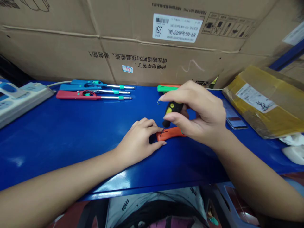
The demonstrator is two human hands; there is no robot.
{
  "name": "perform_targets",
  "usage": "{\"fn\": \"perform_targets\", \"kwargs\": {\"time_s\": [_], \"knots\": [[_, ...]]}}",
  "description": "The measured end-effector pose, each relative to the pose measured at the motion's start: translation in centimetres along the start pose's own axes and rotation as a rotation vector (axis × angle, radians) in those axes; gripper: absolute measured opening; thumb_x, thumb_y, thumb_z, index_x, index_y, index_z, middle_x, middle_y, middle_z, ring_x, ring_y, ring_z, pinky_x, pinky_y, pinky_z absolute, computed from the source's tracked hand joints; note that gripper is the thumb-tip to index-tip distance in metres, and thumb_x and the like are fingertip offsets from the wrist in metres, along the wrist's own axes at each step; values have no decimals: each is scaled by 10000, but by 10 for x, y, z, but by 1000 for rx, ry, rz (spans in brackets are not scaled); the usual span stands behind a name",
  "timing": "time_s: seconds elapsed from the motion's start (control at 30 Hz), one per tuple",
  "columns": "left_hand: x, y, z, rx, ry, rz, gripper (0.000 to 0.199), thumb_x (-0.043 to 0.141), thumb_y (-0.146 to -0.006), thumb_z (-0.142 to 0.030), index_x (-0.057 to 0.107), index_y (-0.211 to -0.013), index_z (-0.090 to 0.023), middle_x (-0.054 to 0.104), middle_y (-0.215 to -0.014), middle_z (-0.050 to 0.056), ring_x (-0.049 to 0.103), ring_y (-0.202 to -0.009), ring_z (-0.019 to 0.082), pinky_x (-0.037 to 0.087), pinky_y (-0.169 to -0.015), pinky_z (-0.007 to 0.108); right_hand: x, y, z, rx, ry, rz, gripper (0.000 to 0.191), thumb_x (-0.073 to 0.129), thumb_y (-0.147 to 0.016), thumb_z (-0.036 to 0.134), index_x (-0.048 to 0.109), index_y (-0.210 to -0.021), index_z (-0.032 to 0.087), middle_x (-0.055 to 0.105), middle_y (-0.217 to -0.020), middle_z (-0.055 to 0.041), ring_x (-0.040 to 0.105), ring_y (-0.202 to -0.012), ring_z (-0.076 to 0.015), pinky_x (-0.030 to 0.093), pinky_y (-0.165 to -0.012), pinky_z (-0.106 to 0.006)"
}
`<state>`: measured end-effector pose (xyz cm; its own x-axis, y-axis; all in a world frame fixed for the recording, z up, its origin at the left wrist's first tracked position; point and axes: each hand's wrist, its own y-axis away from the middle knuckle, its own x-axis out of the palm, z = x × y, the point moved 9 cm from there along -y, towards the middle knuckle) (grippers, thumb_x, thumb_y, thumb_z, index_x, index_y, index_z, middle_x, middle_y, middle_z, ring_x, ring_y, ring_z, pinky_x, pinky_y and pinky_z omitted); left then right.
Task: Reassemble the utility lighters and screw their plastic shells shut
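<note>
My right hand (201,114) is closed around the black and yellow handle of a screwdriver (169,110). The thin shaft slants down, and its tip meets the left end of an orange lighter body (172,133) lying flat on the blue table. My left hand (142,137) pinches that same end between thumb and fingers, pressing it against the table. The right part of the orange piece is hidden behind my right hand. A small bent wire-like piece (158,102) lies just left of my right fingertips.
Several long-nosed lighters, such as a red one (78,95), lie at the back left near a white power strip (23,98). Green and orange lighter pieces (166,88) rest by the cardboard wall (71,50). Right are a phone (234,117) and a taped box (266,101).
</note>
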<state>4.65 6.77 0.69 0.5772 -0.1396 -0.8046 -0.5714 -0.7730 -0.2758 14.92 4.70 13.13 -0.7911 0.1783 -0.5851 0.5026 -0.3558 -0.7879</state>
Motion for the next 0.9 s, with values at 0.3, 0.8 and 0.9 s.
{"fn": "perform_targets", "kwargs": {"time_s": [0.3,0.8,0.9], "knots": [[2,-2,0,-1,-24,6,300,768,-880,-384,745,-1136,-230,717,-1087,78,626,-1054,295,501,-921,466,6,-1,-9,68,31,116,280,623,-989,415,660,-1180,214,741,-1137,-60,718,-962,-195,612,-875,-368],[0,-2,-2,7,-16,-8,253,746,-898,-391,752,-1097,-235,718,-1133,73,632,-1066,290,502,-919,469,8,4,-5,34,-64,145,299,485,-1051,297,615,-1312,232,744,-1157,-33,712,-1010,-158,610,-872,-329],[1,-2,0,1,0,-5,274,764,-883,-373,743,-1118,-234,726,-1116,68,636,-1065,290,503,-923,470,-3,3,-5,20,7,11,192,666,-969,344,678,-1122,228,756,-1009,-15,710,-879,-154,613,-815,-323]]}}
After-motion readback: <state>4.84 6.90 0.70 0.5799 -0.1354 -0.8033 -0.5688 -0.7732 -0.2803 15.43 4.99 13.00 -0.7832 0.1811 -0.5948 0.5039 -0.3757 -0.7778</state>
